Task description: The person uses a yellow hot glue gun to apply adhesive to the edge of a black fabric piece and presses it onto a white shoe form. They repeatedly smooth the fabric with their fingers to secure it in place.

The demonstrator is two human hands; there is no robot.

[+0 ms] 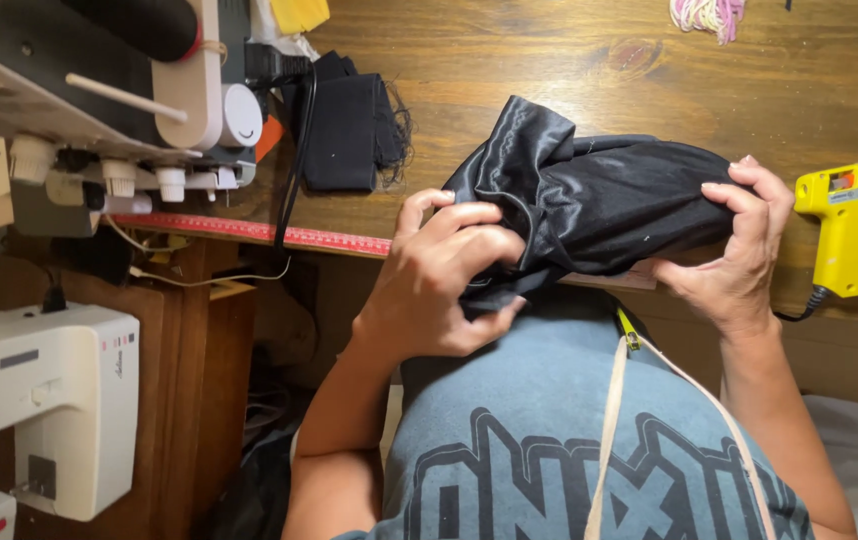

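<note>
Both hands bunch black satin fabric [589,205] above tabletop [549,60] edge, left of yellow glue gun [849,225]. Left hand [439,275] pinches a fold; right hand [739,250] clamps the far end. Likely working fabric through; firm, even hold needed.

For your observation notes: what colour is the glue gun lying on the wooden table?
The plastic glue gun is bright yellow, seen clearly in the head view.

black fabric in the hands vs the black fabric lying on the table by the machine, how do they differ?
The held black fabric is shiny and satin-like; the folded black fabric looks matte with frayed threads at its edge. The held piece is bunched up and gripped between the left hand and right hand, above the table's edge; the folded piece lies flat and untouched on the wooden table. The held piece appears larger. Both are black cloth.
</note>
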